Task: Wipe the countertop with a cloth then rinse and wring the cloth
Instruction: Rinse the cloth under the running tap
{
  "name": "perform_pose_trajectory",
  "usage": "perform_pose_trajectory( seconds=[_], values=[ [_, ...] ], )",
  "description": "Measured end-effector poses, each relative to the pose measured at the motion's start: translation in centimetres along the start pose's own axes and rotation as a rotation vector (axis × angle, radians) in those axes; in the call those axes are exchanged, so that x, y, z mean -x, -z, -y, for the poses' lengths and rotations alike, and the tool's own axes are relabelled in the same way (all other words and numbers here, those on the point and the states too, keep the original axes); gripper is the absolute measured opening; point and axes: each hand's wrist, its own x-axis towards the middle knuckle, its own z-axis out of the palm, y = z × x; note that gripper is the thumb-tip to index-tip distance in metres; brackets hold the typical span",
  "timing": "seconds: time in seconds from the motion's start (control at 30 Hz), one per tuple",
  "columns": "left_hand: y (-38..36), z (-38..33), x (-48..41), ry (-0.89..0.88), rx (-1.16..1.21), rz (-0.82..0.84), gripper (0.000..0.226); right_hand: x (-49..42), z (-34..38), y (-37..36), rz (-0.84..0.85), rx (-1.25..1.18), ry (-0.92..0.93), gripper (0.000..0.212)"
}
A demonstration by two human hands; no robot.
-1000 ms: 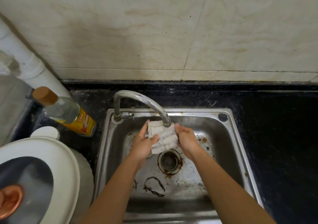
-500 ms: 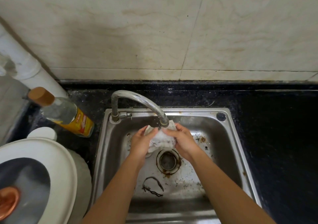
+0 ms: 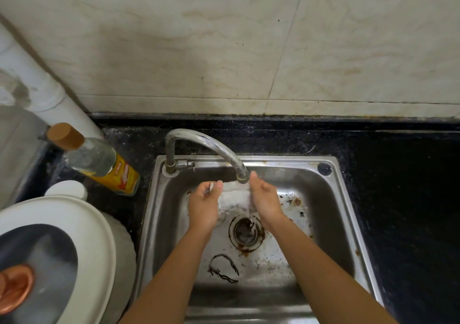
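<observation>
Under the tap point(image 3: 239, 168), my left hand point(image 3: 202, 207) and right hand point(image 3: 266, 199) grip the cloth point(image 3: 235, 198) stretched over the sink point(image 3: 348, 199); water seems to be running, so I should knead every fold through.

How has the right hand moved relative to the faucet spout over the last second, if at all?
Yes. The right hand crossed leftward over the cloth beneath the faucet spout, then drew back right, reopening the cloth.

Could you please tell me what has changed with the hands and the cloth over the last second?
The left hand and right hand pressed the cloth together under the faucet, then drew apart again, spreading it beneath the spout. Both kept hold of it throughout. The bottle and sink stayed put.
</observation>
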Motion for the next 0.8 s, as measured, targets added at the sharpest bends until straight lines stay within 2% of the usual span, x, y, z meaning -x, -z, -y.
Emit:
perform_pose_trajectory(
  seconds=[0.07, 0.17, 0.27, 0.33, 0.4, 0.43, 0.5, 0.57, 0.6, 0.67, 0.73, 0.8],
  values=[
    [0.0, 0.1, -0.1, 0.024, 0.031, -0.009, 0.019, 0.6, 0.2, -0.3, 0.112, -0.019, 0.058, 0.028],
    [0.3, 0.2, -0.1, 0.041, 0.054, -0.029, 0.018, 0.4, 0.3, -0.8, 0.023, -0.021, 0.082, 0.019],
    [0.5, 0.1, 0.4, 0.111, 0.137, 0.011, 0.013, -0.2, 0.8, -0.7, -0.097, 0.024, -0.028, 0.032],
    [0.9, 0.1, 0.3, 0.165, 0.19, 0.109, 0.029, -0.1, 1.1, -0.3, -0.098, 0.031, -0.112, 0.046],
    [1.2, 0.2, 0.0, 0.192, 0.165, 0.223, 0.042, 0.2, 1.2, 0.5, -0.024, 0.068, -0.129, 0.052],
    [1.3, 0.1, 0.0, 0.175, 0.124, 0.244, 0.043, 0.3, 1.0, 0.9, 0.047, 0.063, -0.105, 0.047],
    [1.1, -0.1, 0.1, 0.115, 0.044, 0.185, 0.028, 0.7, 0.6, 1.1, 0.187, 0.003, -0.021, 0.022],
    [0.4, 0.0, 0.1, 0.053, -0.023, 0.087, 0.01, 1.2, 0.4, 1.2, 0.157, -0.041, 0.033, 0.008],
    [-0.1, -0.2, 0.4, 0.028, -0.042, 0.062, 0.006, 1.2, 0.3, 1.1, 0.095, -0.055, 0.037, 0.01],
    [-1.2, -0.2, 0.6, 0.007, -0.057, 0.022, 0.017, 1.1, 0.3, 1.0, -0.003, -0.03, 0.027, 0.024],
    [-2.1, -0.2, 0.4, 0.065, -0.067, -0.014, 0.029, 1.0, 0.6, 1.0, -0.044, 0.037, 0.004, 0.044],
    [-2.6, -0.1, 0.0, 0.134, -0.09, -0.001, 0.032, 0.8, 0.9, 1.5, -0.06, 0.097, 0.003, 0.051]
  ],
)
